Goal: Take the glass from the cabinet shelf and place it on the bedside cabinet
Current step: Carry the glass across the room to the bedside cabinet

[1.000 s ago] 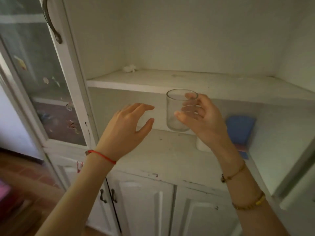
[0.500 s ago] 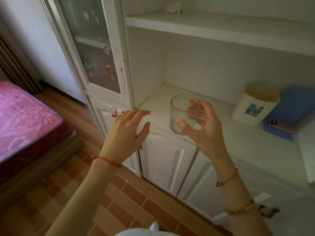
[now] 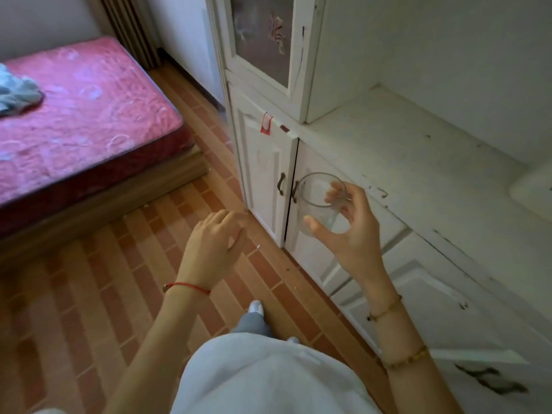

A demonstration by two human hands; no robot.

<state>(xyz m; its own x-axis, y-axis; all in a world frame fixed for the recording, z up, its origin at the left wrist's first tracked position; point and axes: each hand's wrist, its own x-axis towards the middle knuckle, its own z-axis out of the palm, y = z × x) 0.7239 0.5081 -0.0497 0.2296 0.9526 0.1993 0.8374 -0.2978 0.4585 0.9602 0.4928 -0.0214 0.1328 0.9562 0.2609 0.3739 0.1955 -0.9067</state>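
Note:
A clear empty glass [image 3: 317,195] is held upright in my right hand [image 3: 355,234], thumb in front and fingers behind it, in front of the white cabinet's lower doors [image 3: 263,171]. It is off the cabinet shelf [image 3: 397,150], which lies up and to the right. My left hand [image 3: 213,249] hangs empty to the left of the glass over the floor, its fingers loosely curled downward. No bedside cabinet is in view.
A bed with a pink mattress [image 3: 77,115] and a grey cloth [image 3: 16,95] fills the left. Brick-patterned floor [image 3: 119,279] lies between the bed and the cabinet. A glass-paned cabinet door [image 3: 263,34] stands above. My leg and shoe [image 3: 256,309] are below.
My view has swung left and down, away from the shelf and toward the bed and floor. My right hand has carried the glass off the shelf; my left hand has dropped and curled.

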